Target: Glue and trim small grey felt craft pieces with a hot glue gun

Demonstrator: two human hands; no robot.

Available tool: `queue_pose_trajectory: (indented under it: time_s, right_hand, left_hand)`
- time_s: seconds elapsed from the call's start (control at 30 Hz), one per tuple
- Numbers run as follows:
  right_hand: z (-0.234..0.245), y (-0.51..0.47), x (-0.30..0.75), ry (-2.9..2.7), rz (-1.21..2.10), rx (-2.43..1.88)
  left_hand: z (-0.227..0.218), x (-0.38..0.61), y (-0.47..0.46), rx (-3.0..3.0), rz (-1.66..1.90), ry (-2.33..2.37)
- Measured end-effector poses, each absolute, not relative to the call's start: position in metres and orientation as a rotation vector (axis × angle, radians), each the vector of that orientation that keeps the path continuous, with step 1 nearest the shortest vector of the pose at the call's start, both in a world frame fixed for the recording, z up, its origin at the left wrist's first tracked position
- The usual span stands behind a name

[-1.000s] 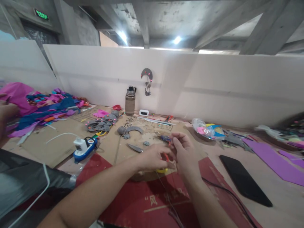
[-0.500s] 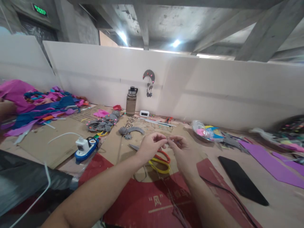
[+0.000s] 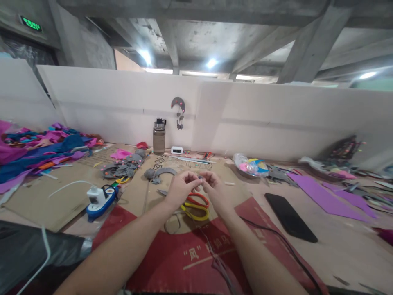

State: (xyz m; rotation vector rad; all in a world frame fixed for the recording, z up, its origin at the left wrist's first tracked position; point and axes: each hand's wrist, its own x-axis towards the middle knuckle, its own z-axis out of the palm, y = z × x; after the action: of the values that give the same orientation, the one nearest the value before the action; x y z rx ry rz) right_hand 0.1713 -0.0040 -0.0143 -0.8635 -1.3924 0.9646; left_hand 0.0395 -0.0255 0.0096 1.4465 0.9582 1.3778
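My left hand (image 3: 183, 188) and my right hand (image 3: 212, 189) meet fingertip to fingertip above the cardboard. Both are closed in a pinch around a tiny dark bit, too small to name. Beneath them lie scissors (image 3: 196, 211) with red and yellow handles, their blades pointing left and partly hidden by my left hand. Just beyond my left hand are a grey felt crescent (image 3: 167, 170) and a small ball of grey yarn (image 3: 149, 173). Grey strands (image 3: 219, 264) trail over the red part of the cardboard (image 3: 166, 262).
A black phone (image 3: 290, 217) lies at right, near purple sheets (image 3: 325, 196). A blue-and-white power strip (image 3: 102, 203) sits left. Behind stand a water bottle (image 3: 159, 137) and a small white clock (image 3: 177, 150). A crescent ornament (image 3: 178, 107) hangs on the white partition (image 3: 233, 110).
The view has swung right, so everything sits further left in the picture. My hands stay pinched together. At the far left, another person's hand has gone out of view.
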Motion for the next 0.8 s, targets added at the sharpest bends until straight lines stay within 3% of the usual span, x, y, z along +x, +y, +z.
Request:
queue_pose_trajectory:
  time_s: [0.8]
  right_hand:
    - [-0.0069, -0.0054, 0.1702, -1.518, 0.820, -0.817]
  left_hand:
    - [0.0150, 0.0380, -0.0186, 1.499, 1.321, 0.996]
